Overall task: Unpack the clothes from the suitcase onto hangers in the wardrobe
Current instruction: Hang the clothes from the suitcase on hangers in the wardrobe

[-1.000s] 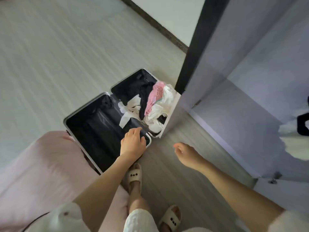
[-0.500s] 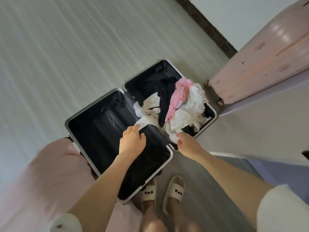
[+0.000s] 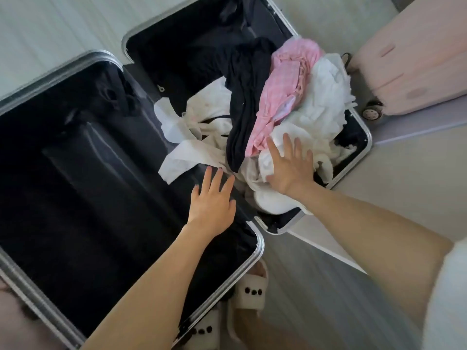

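An open black suitcase with a silver rim lies flat on the floor. Its left half holds only dark lining. The right half holds a heap of clothes: white garments, a pink checked piece and a black piece. My right hand lies flat with spread fingers on the white garments at the near side of the heap. My left hand hovers with straight fingers over the hinge area, just short of a white cloth end. Neither hand holds anything.
A pink hard-shell suitcase on wheels stands at the upper right. A pale wardrobe panel runs along the right. My feet in white slippers stand at the suitcase's near corner. Pink fabric shows at the lower left.
The view has dropped much closer to the suitcase. My right hand moved forward from the rim onto the white clothes. My left hand shifted right toward the heap, fingers straightened.
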`<state>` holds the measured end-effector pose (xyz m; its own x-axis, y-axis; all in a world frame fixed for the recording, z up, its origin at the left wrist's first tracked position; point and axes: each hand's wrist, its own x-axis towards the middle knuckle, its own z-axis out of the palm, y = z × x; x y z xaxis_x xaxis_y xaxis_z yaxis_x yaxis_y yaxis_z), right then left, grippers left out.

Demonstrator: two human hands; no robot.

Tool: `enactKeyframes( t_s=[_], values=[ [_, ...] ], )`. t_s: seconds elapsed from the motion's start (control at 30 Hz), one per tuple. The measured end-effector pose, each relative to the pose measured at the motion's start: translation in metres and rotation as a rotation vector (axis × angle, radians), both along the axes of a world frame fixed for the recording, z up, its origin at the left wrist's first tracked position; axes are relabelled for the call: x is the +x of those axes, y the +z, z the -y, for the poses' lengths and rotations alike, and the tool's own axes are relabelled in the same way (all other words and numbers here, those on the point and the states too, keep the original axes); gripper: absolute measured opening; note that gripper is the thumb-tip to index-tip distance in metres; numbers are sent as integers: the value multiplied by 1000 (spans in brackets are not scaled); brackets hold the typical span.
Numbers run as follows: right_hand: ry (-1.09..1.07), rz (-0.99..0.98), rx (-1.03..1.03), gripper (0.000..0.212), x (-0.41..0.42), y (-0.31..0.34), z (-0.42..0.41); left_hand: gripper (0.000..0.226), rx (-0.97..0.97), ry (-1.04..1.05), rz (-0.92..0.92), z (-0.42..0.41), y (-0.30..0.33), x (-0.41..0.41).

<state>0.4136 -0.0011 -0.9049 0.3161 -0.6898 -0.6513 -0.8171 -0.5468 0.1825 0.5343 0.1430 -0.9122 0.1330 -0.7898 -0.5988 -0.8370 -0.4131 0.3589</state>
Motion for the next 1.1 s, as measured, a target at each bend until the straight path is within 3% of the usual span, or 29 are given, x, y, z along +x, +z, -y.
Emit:
enactKeyframes(
  t_s=[0.07,0.17,0.27,0.37,0.5,0.67,0.8,0.87,1.1],
  values=[
    [-28,-60,-28,70,-1,-20,12,57,48,-72,20,-1,-22,-4],
    [42,-49,-94,38,-6,-23,17,55,103,-111,13,-6,-31,-1],
    [-32,91,-62,33,-7,3,11,54,126,10,-58,-7,-10,3],
    [-215,326,-37,29,-2,45,-2,53,155,181,-138,-7,35,9],
    [-539,673,-17,23,17,124,-26,52,90,255,-181,-13,114,24],
    [-745,929,-62,22,45,236,-55,52,-38,331,-245,-27,221,42],
    [-764,1082,-58,24,59,341,-77,59,-161,333,-282,-43,317,54],
    [-731,1148,-59,16,61,380,-88,67,-245,313,-309,-49,354,57],
    [-469,1284,22,15,34,498,-145,113,-407,185,-322,-76,459,46]
  ],
)
